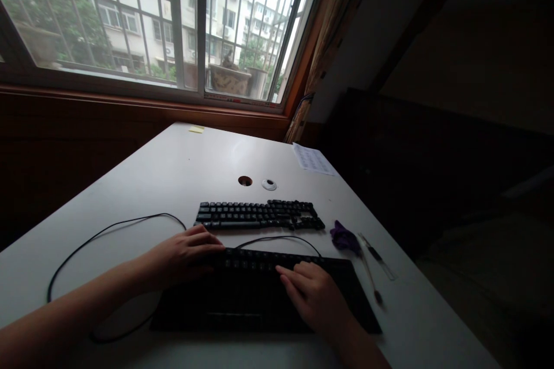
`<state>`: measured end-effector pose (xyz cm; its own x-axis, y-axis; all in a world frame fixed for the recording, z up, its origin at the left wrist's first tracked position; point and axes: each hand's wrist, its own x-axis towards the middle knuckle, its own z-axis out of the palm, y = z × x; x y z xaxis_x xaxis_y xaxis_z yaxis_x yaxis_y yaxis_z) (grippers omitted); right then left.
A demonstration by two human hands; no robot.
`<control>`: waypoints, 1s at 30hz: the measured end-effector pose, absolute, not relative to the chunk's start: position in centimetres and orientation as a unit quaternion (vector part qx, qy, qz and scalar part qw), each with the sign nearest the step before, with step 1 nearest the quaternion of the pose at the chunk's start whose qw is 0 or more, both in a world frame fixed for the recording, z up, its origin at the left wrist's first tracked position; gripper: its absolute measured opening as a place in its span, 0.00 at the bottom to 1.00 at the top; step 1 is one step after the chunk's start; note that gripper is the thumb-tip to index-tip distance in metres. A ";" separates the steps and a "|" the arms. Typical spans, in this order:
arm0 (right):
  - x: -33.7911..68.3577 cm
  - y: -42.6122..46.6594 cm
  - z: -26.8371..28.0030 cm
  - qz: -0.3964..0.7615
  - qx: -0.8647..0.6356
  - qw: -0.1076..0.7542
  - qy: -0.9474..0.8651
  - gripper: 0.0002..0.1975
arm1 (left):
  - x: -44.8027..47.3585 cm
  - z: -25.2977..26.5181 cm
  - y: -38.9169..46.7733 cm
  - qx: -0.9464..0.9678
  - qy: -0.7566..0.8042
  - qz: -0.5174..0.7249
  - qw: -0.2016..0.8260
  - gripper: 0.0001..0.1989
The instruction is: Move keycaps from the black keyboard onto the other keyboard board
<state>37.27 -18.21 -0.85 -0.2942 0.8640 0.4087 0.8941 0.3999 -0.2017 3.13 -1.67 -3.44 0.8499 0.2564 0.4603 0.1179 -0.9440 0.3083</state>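
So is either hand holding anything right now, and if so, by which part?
No hold is certain: the left hand rests at the far left corner of the near keyboard; the right hand is at its keys, any pinch there unclear.

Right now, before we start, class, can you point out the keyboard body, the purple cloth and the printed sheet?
Keyboard body (259,297): head view, middle of its dark surface.
Purple cloth (344,238): head view, middle of its crumpled folds.
Printed sheet (314,159): head view, middle of its face.
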 end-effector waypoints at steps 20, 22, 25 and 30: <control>40.2 -14.7 2.1 -0.022 -0.573 0.310 -0.759 0.15 | 3.1 -3.2 -1.7 0.954 0.098 0.247 0.138 0.21; 40.8 -12.8 2.1 -0.018 -0.587 0.323 -0.743 0.14 | 3.1 -3.0 -1.8 0.954 0.098 0.247 0.140 0.21; 41.1 -9.3 1.9 -0.016 -0.614 0.294 -0.733 0.15 | 3.2 -3.0 -1.9 0.954 0.099 0.243 0.141 0.21; 41.0 -4.2 1.3 -0.023 -0.628 0.223 -0.745 0.13 | 3.1 -3.0 -1.9 0.955 0.104 0.241 0.140 0.22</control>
<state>41.00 -4.24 1.29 -0.1105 0.9260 0.3610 0.9462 0.2092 -0.2469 3.14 -1.94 -3.00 0.8619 0.2667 0.4312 0.1318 -0.9391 0.3173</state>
